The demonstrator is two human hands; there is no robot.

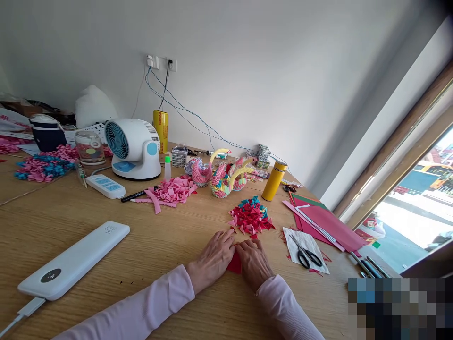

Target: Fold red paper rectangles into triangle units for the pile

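Red paper (234, 265) lies on the table (170, 245) between the left hand (213, 257) and right hand (255, 263), close together over its far end; whether they pinch it is hidden. Uneven pressure could skew a crease.

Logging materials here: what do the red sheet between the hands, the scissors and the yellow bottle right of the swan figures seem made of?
Red sheet: probably matte paper, flat, without shine. Scissors: grey blades, likely metal; smooth black handles, probably plastic. Yellow bottle: perhaps painted metal, smooth with soft shading, though plastic is possible.
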